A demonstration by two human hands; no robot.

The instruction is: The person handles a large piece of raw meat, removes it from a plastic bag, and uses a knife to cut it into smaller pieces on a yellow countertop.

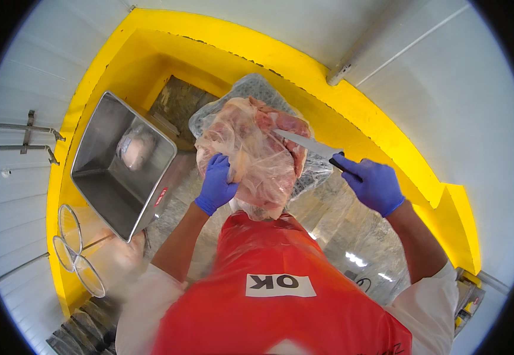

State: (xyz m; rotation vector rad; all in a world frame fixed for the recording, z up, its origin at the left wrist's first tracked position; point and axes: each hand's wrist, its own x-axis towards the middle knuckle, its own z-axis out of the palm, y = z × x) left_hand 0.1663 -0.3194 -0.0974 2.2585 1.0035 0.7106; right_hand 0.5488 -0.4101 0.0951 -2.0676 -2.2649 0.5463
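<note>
A large piece of raw pink meat (pixel 251 148) wrapped in thin clear plastic stands up in front of my chest. My left hand (pixel 216 184), in a blue glove, grips its lower left side. My right hand (pixel 374 184), also in a blue glove, holds a knife (pixel 310 144) by its black handle. The steel blade points left and its tip lies on the upper right of the meat. I wear a red apron (pixel 274 296) with a white label.
A steel hopper (pixel 100 180) of a machine stands to the left, with a wrapped lump (pixel 137 149) inside. Yellow wall base (pixel 304 71) curves around the floor. Round wire rings (pixel 70 236) sit lower left. Crumpled clear plastic (pixel 257 89) lies behind the meat.
</note>
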